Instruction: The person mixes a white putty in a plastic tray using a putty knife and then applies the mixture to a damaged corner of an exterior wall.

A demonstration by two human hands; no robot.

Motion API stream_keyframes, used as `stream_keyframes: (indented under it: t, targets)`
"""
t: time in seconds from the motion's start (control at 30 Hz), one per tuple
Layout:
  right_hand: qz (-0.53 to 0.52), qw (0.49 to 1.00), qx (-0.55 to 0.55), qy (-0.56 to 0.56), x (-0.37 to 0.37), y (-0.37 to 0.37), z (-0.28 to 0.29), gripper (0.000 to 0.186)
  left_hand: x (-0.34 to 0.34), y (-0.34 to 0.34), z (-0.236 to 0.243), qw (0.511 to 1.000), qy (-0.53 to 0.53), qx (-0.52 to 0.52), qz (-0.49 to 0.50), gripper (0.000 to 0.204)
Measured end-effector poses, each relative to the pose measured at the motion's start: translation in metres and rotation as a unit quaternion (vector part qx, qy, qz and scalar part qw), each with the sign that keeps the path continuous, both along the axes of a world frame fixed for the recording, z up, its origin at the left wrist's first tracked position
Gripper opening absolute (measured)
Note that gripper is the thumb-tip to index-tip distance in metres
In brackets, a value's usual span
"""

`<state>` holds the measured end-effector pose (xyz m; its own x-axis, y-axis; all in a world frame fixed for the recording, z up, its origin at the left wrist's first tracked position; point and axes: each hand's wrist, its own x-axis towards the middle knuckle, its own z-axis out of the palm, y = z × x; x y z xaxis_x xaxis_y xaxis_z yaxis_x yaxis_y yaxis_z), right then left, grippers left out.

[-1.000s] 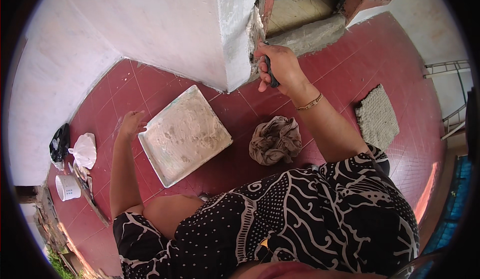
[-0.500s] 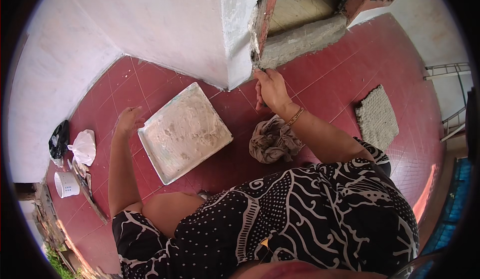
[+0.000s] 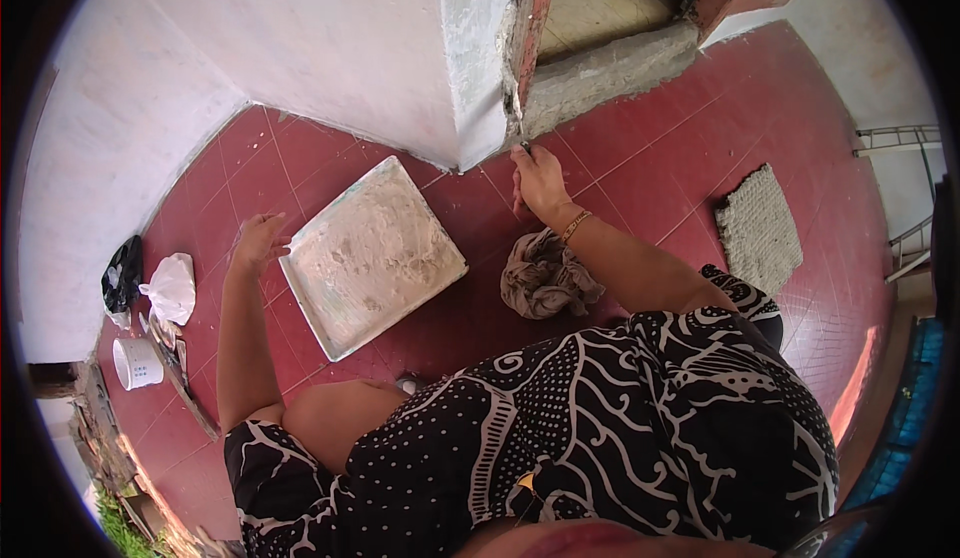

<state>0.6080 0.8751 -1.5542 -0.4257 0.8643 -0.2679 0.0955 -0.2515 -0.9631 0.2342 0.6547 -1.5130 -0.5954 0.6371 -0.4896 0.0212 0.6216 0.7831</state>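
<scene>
My right hand is closed round a small dark-handled tool, which points toward the foot of the chipped wall corner beside the door frame. Most of the tool is hidden by my fingers, so its exact kind does not show. Off the left side of a shallow white tray, my left hand hangs with its fingers stretched out and nothing in it. Pale, lumpy wet plaster is spread over the tray. Below my right wrist lies a crumpled brown cloth.
Left on the red tiled floor are a white tub, a white plastic bag, a black bag and a long thin strip. A woven mat lies to the right. A rough concrete threshold borders the doorway.
My right hand has come down slightly, away from the wall corner, with the tool in it. The left hand has barely moved. The whole view has shifted a little.
</scene>
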Motion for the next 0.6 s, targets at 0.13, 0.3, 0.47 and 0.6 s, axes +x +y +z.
stream_keyframes:
  t: [0.13, 0.3, 0.47, 0.6]
  targets:
    - [-0.04, 0.995, 0.095, 0.011, -0.023, 0.009, 0.015, 0.03, -0.017, -0.011, -0.004, 1.0, 0.015, -0.006, 0.012, 0.059]
    - [-0.045, 0.992, 0.117, -0.016, -0.048, 0.016, 0.004, 0.028, -0.008, -0.005, -0.009, 1.0, 0.009, -0.001, 0.006, 0.058]
    - [-0.025, 0.997, 0.032, -0.063, -0.013, 0.019, -0.023, 0.03, -0.005, 0.006, 0.003, 1.0, 0.007, 0.0, 0.0, 0.057]
    - [-0.098, 0.994, -0.027, 0.031, -0.006, 0.025, -0.009, 0.031, -0.015, 0.008, 0.001, 1.0, 0.013, -0.007, 0.006, 0.058]
